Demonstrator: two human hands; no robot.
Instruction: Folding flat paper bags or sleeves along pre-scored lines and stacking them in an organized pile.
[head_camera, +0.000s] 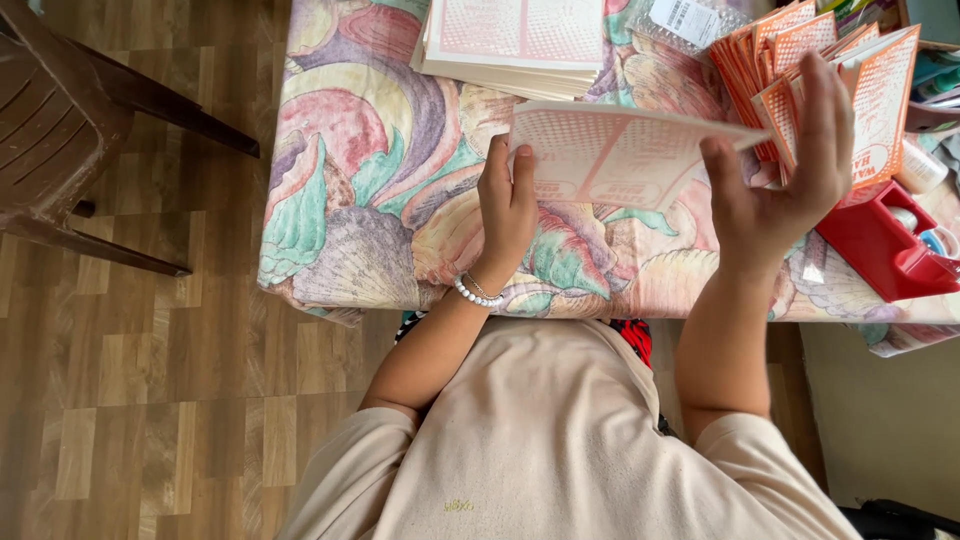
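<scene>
Sheet (625, 150) held up, upper centre of frame.
Left hand (507, 215) pinches its left edge; right hand (785, 185) grips the right, over tablecloth (350, 200).

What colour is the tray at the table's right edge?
Red, seen in the head view: the tray.

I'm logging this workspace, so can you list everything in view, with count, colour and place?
printed sheet: one, white with orange print, held above the table between both hands
flat sheet stack: one, same print, table top centre
folded card pile: one, orange, table upper right
red tray: one, right table edge, small items inside
tablecloth: one, pastel shell pattern, covers the table
chair: one, brown, left on wood-look floor
bracelet: one, white beads, left wrist
left hand: grips the sheet's left end
right hand: holds the sheet's right end
</scene>
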